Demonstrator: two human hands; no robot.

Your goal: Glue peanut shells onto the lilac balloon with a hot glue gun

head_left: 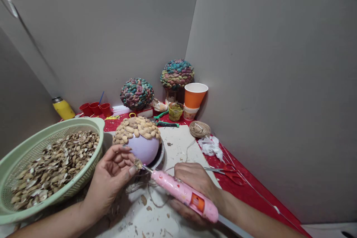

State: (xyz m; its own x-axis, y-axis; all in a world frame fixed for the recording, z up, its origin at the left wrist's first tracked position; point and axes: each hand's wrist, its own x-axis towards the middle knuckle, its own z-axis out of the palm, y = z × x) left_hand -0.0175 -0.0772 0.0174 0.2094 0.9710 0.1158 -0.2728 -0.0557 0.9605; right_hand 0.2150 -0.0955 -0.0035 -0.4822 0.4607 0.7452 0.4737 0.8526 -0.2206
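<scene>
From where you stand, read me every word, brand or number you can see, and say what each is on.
No text can be read.
Pink glue gun, orange patch: marks too blurred.
Patterned paper cups: print too small.
Yellow scrap near the red cups: marks too small to tell.

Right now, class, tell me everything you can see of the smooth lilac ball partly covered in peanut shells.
The smooth lilac ball has a slight sheen and may be a balloon or plastic. Tan, ridged peanut shells cover its top, closely packed with an uneven lower edge; its lower front is bare. It appears to sit in a round, dark bowl with a grey rim, over a pale flat board. The bare left hand partly overlaps it; whether they touch is unclear.
</scene>
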